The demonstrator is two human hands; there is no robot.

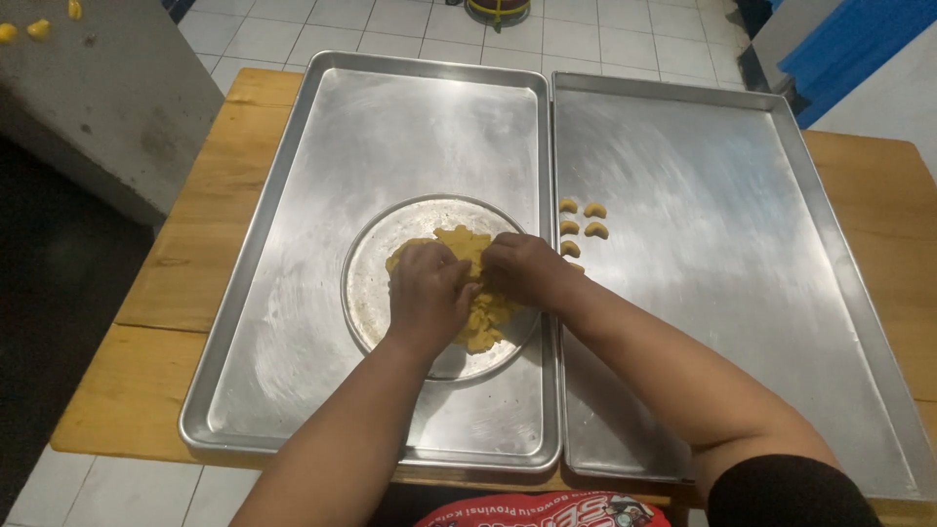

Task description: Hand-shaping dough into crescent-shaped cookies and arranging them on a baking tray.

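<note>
Both hands press into a mound of yellow dough (pixel 467 244) on a round metal plate (pixel 376 263). The left hand (pixel 427 293) and right hand (pixel 522 268) curl around dough, fingers meeting mid-mound; the plate sits in the left baking tray (pixel 293 293)

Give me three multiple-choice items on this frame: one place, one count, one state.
1. Where is the round plate?
A. in the left tray
B. in the right tray
C. on the floor

2. How many shaped dough pieces show plainly in the right tray?
A. none
B. five, perhaps a sixth half hidden
C. over twenty

3. What are the hands doing?
A. both on the dough
B. both lifted off the table
C. one holds a knife

Answers:
1 A: the plate sits inside the left tray, near its middle.
2 B: five small curved pieces lie by that tray's left edge, with one more partly behind the right hand.
3 A: the left hand and right hand both press on the yellow dough on the plate.
</note>
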